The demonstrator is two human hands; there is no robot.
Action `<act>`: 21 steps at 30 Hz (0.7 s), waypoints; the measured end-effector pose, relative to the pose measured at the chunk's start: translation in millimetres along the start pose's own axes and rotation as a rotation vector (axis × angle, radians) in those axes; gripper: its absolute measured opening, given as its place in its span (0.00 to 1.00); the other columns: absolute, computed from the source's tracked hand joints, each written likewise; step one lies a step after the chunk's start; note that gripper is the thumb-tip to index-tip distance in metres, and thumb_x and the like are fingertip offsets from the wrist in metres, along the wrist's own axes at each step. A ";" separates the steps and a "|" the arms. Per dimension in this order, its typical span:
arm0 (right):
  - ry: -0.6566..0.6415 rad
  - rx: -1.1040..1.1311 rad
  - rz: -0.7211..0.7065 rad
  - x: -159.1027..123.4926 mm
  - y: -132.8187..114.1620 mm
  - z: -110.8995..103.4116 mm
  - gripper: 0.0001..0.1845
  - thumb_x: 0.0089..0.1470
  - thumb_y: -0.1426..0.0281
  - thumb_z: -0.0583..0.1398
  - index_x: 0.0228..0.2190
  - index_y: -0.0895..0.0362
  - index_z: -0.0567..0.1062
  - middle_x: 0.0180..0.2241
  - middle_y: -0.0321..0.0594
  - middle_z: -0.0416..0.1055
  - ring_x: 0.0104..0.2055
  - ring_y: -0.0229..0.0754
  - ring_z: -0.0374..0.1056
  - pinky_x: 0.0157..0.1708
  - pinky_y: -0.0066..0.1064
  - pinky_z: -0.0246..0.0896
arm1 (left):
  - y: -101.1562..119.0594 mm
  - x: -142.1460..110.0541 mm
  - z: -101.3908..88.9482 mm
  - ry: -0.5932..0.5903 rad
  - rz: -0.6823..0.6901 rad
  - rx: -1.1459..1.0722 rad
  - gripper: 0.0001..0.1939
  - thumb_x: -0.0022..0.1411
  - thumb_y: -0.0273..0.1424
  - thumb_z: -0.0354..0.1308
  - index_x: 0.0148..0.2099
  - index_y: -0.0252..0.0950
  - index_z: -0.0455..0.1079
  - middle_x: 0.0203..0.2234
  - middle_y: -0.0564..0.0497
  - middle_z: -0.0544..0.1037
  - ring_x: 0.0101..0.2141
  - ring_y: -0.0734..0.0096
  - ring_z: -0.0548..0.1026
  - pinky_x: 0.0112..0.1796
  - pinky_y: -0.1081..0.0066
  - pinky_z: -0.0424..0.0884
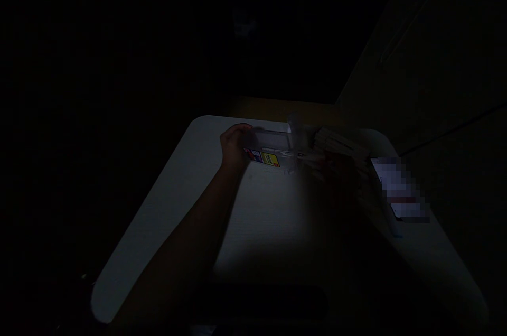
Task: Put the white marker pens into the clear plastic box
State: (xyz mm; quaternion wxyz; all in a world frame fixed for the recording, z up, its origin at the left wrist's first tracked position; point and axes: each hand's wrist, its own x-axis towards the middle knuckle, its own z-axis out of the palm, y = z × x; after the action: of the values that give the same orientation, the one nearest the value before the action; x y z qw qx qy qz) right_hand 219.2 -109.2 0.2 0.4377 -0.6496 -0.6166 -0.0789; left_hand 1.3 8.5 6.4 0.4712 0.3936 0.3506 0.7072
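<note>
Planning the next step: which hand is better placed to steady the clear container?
Likely the left hand: it holds the clear container by one end, while the right hand is in deep shadow, grip unclear.

**Surroundings: dim, partly unreadable**

White round-cornered table point(166, 193) in low light. Lit rectangular screen point(400, 188), pixelated, near its right edge. Pale narrow strip point(391, 220) just beside screen, material unclear. Brown band point(277, 109) beyond far edge. Thin dark line point(451, 131) crosses dark wall point(435, 72), right.

The left hand point(234, 147) holds a clear plastic container point(273, 141) above the white table point(170, 183).
</note>
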 end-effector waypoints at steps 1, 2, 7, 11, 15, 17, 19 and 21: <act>-0.001 -0.008 -0.005 -0.5 1.6 0.7 0.17 0.54 0.59 0.52 0.40 0.54 0.72 0.37 0.45 0.69 0.40 0.44 0.63 0.39 0.39 0.59 | -0.5 0.4 -0.2 0.010 0.000 0.005 0.10 0.42 0.27 0.48 0.22 0.35 0.71 0.17 0.53 0.72 0.20 0.74 0.70 0.23 0.73 0.66; -0.004 -0.010 -0.012 -1.0 2.9 1.3 0.17 0.54 0.60 0.52 0.41 0.54 0.71 0.38 0.45 0.69 0.40 0.44 0.63 0.39 0.39 0.58 | -0.9 0.8 -0.4 0.020 0.005 0.010 0.10 0.42 0.28 0.48 0.22 0.35 0.71 0.17 0.54 0.72 0.20 0.74 0.69 0.23 0.74 0.65; -0.025 -0.025 -0.082 -0.9 6.0 3.0 0.15 0.55 0.61 0.53 0.40 0.54 0.72 0.38 0.46 0.69 0.42 0.44 0.63 0.40 0.39 0.59 | -1.9 1.1 -1.0 0.005 0.034 -0.008 0.10 0.43 0.29 0.49 0.22 0.35 0.72 0.17 0.53 0.73 0.20 0.75 0.69 0.23 0.75 0.64; -0.041 -0.032 -0.139 2.0 5.1 5.5 0.15 0.55 0.61 0.53 0.40 0.57 0.70 0.39 0.44 0.68 0.41 0.40 0.64 0.42 0.38 0.61 | -2.0 1.1 -0.7 0.010 0.057 -0.003 0.09 0.43 0.28 0.49 0.21 0.35 0.72 0.17 0.53 0.72 0.20 0.76 0.68 0.23 0.74 0.63; -0.057 -0.047 -0.185 4.4 3.1 8.8 0.17 0.56 0.62 0.53 0.44 0.58 0.68 0.44 0.42 0.66 0.43 0.38 0.65 0.43 0.38 0.63 | -6.1 3.4 -3.2 0.022 0.066 0.016 0.09 0.44 0.27 0.50 0.21 0.35 0.72 0.17 0.53 0.72 0.20 0.76 0.67 0.22 0.75 0.62; -0.056 -0.058 -0.198 4.8 2.5 9.7 0.16 0.56 0.63 0.53 0.44 0.58 0.68 0.45 0.43 0.66 0.43 0.38 0.65 0.43 0.38 0.63 | -8.7 4.7 -5.1 -0.003 0.057 0.001 0.09 0.45 0.28 0.50 0.23 0.35 0.72 0.17 0.53 0.71 0.20 0.76 0.68 0.22 0.74 0.62; -0.055 -0.069 -0.208 4.8 2.5 10.1 0.16 0.56 0.63 0.53 0.44 0.57 0.68 0.45 0.43 0.66 0.44 0.38 0.65 0.43 0.38 0.63 | -10.2 5.5 -6.6 -0.015 0.062 -0.003 0.10 0.46 0.28 0.49 0.23 0.35 0.72 0.17 0.53 0.71 0.20 0.76 0.68 0.23 0.74 0.62; -0.058 -0.078 -0.217 4.9 2.7 10.0 0.16 0.56 0.63 0.53 0.44 0.57 0.68 0.45 0.43 0.66 0.44 0.39 0.65 0.43 0.38 0.63 | -10.6 5.9 -7.3 -0.011 0.074 0.010 0.10 0.45 0.28 0.50 0.23 0.35 0.72 0.18 0.53 0.71 0.20 0.76 0.68 0.23 0.75 0.62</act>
State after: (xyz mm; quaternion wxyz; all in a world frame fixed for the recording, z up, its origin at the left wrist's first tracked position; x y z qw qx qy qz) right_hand 218.2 -98.7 -4.0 0.3829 -0.5975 -0.6923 -0.1311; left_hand -2.6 16.4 -4.7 0.4446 0.4124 0.3366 0.7204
